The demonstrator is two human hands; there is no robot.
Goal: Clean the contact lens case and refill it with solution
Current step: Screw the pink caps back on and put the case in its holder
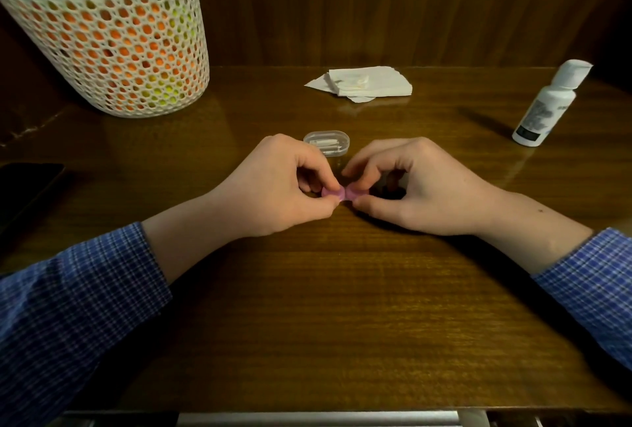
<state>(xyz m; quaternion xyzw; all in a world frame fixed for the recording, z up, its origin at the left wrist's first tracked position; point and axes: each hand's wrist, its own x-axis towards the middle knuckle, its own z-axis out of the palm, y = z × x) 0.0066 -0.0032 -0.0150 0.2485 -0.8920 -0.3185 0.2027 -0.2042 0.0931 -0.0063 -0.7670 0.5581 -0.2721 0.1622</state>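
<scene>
Checked blue sleeves (78, 293) frame the near edge of a dark wooden table (342, 307), forearms resting on it so both hands can work steadily at the centre. Between them sits a small pink lens case (338, 195), low over the tabletop. The left hand (273, 187) pinches one end between thumb and fingertips, and the right hand (420, 187) pinches the other end the same way. Whether the case touches the wood cannot be told, nor whether its caps are on. Holding both ends at once suggests the person is about to twist a cap loose, an early step in the cleaning.

Just behind the knuckles lies a clear plastic box (326, 142), closed. Farther back, a stack of white tissues (366, 83) waits within reach, likely for wiping the case dry. A white bottle (550, 105) stands well apart at the right, cap on, presumably the solution for the refill. At the far left stands a white mesh basket (113, 37), with orange and green shapes showing through its holes. A dark flat object (27, 184) lies at the left edge.
</scene>
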